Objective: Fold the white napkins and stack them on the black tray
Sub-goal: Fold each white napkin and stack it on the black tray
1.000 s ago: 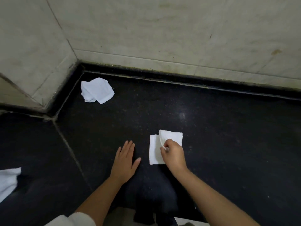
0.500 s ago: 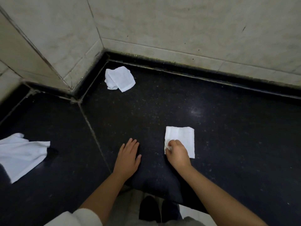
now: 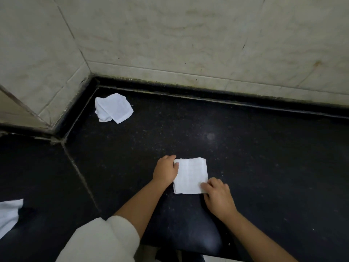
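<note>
At the lower left edge of the frame a loose white napkin (image 3: pixel 9 214) lies partly cut off by the border. In the upper left, close to the corner where the tiled wall (image 3: pixel 188 35) meets the black worktop (image 3: pixel 264 167), sits a crumpled white napkin (image 3: pixel 113 107), well apart from both hands. At centre, slightly low, lies the folded napkin (image 3: pixel 190 175), a near-square with its slightly longer axis running away from the person.

The left hand (image 3: pixel 164 170) sits at the napkin's upper left corner, its fingers curled over that edge and holding it. The right hand (image 3: pixel 219 195) is at the lower right corner, fingers (image 3: pixel 209 183) bent down on the cloth, seemingly pinching that corner. So the napkin lies between the hands, held at diagonally opposite corners and about equally near to each; the next fold or lift likely turns on that diagonal hold.

Count: three white napkins, one folded and two not; two hands. No black tray is in view, so where the stack goes cannot be told.
</note>
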`<state>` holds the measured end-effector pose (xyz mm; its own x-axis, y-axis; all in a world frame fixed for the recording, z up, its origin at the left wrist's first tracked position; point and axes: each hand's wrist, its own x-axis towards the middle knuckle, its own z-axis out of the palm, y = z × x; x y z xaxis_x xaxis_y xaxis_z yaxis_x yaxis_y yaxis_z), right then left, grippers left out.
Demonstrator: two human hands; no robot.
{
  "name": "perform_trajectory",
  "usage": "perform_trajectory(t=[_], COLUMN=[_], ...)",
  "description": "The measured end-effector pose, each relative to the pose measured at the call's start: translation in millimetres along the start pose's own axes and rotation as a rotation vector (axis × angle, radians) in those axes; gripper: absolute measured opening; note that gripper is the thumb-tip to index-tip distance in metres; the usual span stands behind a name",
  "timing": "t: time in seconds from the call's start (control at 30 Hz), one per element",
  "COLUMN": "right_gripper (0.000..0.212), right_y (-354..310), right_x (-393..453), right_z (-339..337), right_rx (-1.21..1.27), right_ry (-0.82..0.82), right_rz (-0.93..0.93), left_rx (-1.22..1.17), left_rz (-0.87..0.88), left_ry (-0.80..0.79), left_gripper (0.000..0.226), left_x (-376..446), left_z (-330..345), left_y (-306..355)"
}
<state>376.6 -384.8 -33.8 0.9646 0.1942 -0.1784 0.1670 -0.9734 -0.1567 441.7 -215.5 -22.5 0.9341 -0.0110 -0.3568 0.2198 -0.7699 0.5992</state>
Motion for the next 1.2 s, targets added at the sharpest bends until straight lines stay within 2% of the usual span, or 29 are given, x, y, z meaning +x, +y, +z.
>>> perform_trajectory(t=[0.13, 0.27, 0.33, 0.43, 0.5, 0.53, 0.6, 0.67, 0.73, 0.9, 1.03, 1.2], right_gripper=[0.034, 0.028, 0.013, 0.025, 0.029, 0.028, 0.022, 0.030, 0.036, 0.030, 0.027, 0.030], right_y=[2.8, 9.2, 9.8, 10.1, 11.7, 12.7, 12.7, 12.7, 17.4, 29.0, 25.8, 19.9], right_x=[1.4, 0.1, -1.6, 0.7, 8.8, 14.9, 30.8, 52.3, 71.8, 93.7, 96.5, 86.9], right_z=[9.2, 18.0, 15.6, 10.2, 4.1, -0.9, -9.9, -22.6, -29.1, -39.8, -39.7, -35.0], right_rx=[0.048, 0.079, 0.052, 0.069, 0.127, 0.146, 0.231, 0.315, 0.315, 0.210, 0.050, 0.047], right_ry=[-0.008, 0.029, 0.056, 0.026, 0.097, 0.163, 0.187, 0.078, -0.060, -0.235, -0.236, -0.135], right_rz=[-0.010, 0.033, 0.019, 0.039, 0.087, 0.108, 0.158, 0.216, 0.200, 0.145, 0.089, 0.113], left_rx=[0.084, 0.102, 0.122, 0.169, 0.180, 0.182, 0.215, 0.272, 0.317, 0.370, 0.421, 0.446], left_rz=[-0.018, -0.007, -0.013, -0.053, -0.063, -0.053, -0.001, 0.076, 0.130, 0.172, 0.114, 0.088], left_ry=[-0.042, 0.011, 0.021, 0.011, -0.001, -0.008, -0.025, -0.044, -0.073, -0.061, -0.093, -0.112], left_gripper=[0.027, 0.020, 0.019, 0.019, 0.019, 0.022, 0.034, 0.043, 0.040, 0.033, 0.032, 0.033], left_x=[15.5, 23.8, 27.1, 30.8, 31.9, 31.8, 30.5, 29.0, 28.3, 30.0, 30.5, 35.5], left_z=[2.1, 2.8, 4.6, 9.1, 10.8, 10.7, 9.6, 8.7, 7.9, 3.3, 2.7, 0.3], left_y=[5.3, 10.6, 12.9, 11.5, 9.6, 9.0, 7.8, 7.3, 7.6, 4.9, 5.8, 10.6])
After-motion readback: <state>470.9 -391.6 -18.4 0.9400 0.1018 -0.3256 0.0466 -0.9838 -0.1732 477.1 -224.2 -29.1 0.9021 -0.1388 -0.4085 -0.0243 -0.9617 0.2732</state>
